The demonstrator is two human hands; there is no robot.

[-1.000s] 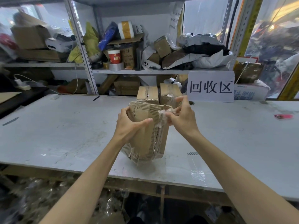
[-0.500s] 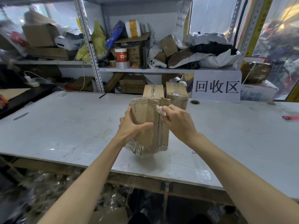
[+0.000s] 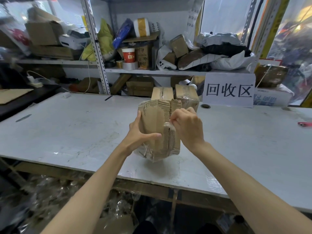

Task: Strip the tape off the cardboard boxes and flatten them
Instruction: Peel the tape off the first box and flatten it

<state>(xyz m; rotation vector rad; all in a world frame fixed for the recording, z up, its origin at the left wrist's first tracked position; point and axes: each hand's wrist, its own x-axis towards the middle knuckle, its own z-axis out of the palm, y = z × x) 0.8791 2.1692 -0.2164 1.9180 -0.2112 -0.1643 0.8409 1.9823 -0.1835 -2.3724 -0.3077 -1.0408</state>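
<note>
- While that cardboard box (image 3: 157, 125) is in hand, where does the task stand?
- Early. The front face is torn down to the corrugation, so I'd say most of the tape there is off. Crumpled clear tape (image 3: 144, 152) clings round the lower end. Not flattened.
- Others?
- Left rear box (image 3: 162, 93) and right rear box (image 3: 186, 97) stand unflattened just behind it on the table (image 3: 67, 132).
- Grip?
- Left hand (image 3: 139, 136) clasps the box's left side, thumb across the front. Right hand (image 3: 188, 127) is curled, pinching a tape strip (image 3: 170, 126) at the centre seam, mid-height.
- Box position?
- Upright over the table's near middle. Can't tell if its bottom corner touches.
- Remaining?
- My read: finish the seam, clear the bottom tape, collapse it, then the other two.
</note>
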